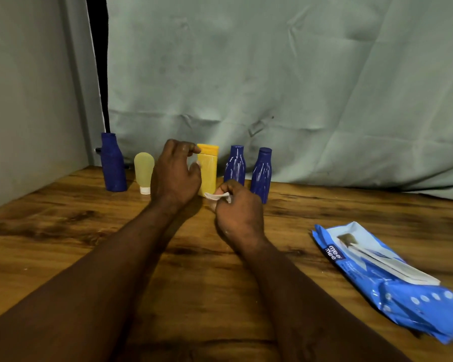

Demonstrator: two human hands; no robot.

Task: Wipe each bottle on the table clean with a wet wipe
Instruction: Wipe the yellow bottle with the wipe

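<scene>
Yellow plastic is the surface in hand: the yellow bottle [208, 173] stands mid-row at the back of the wooden table [89, 231], between a pale tube [144, 171] and a blue bottle [234, 165]. The left hand [174, 173] curls round its top, a fingertip on the cap and the thumb against the side. The right hand [239, 212] pinches a crumpled wet wipe [217, 196] just beside the bottle's base. To wipe well, I would firm up that top grip or lift the bottle clear of its neighbours, then wrap the wipe round the body and draw it from base to cap, turning the bottle so every face is covered, the cap's edges too.
</scene>
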